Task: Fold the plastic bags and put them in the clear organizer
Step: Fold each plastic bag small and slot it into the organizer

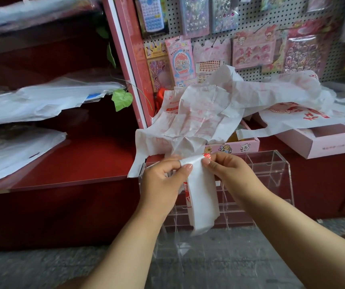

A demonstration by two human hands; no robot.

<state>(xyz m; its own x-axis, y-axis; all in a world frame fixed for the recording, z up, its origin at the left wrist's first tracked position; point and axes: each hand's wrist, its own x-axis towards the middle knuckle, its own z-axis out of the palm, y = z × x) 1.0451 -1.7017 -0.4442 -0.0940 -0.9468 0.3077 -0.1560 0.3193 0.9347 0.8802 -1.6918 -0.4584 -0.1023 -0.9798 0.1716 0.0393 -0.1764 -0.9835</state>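
Seen from above, looking forward and down. Left hand [163,180] and right hand [228,172] close together at centre, each pinching the top edge of a folded white plastic bag [201,197] with red print, hanging down in a narrow strip. Directly behind and below, a clear organizer [271,174] with open compartments, against a dark red counter [73,163]. Farther back, a loose pile of unfolded bags [205,113] spread over pink boxes [321,142]. On the far wall, a pegboard [248,19] hung with sticker packs. Far left, stacked white bags [32,101] on shelves.
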